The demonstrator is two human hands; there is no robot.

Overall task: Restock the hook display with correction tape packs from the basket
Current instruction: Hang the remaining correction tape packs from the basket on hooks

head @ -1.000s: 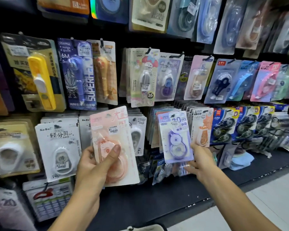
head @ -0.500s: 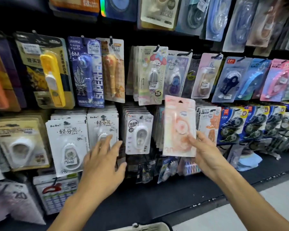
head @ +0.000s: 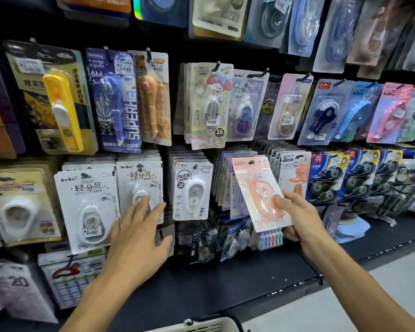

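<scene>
My right hand (head: pixel 297 219) pinches the lower edge of a pink correction tape pack (head: pixel 256 185), thumb on its clear blister. The pack is tilted in front of a row of hanging packs in the lower middle of the hook display (head: pixel 201 144). My left hand (head: pixel 139 233) is spread open with straight fingers, its fingertips close to a white BoBo pack (head: pixel 139 180); it holds nothing. At the bottom edge shows the rim of the white basket (head: pixel 201 324); its contents are hidden.
Rows of carded correction tapes hang on hooks across the dark wall: a yellow one (head: pixel 62 109) at the left, blue-black packs (head: pixel 331 178) at the right. A dark shelf ledge (head: pixel 225 283) juts out below. Pale floor (head: pixel 345 295) lies at the lower right.
The pink pack passed from my left hand to my right, which now holds it by the lower edge against the middle row. My left hand let go and opened toward the white packs.
</scene>
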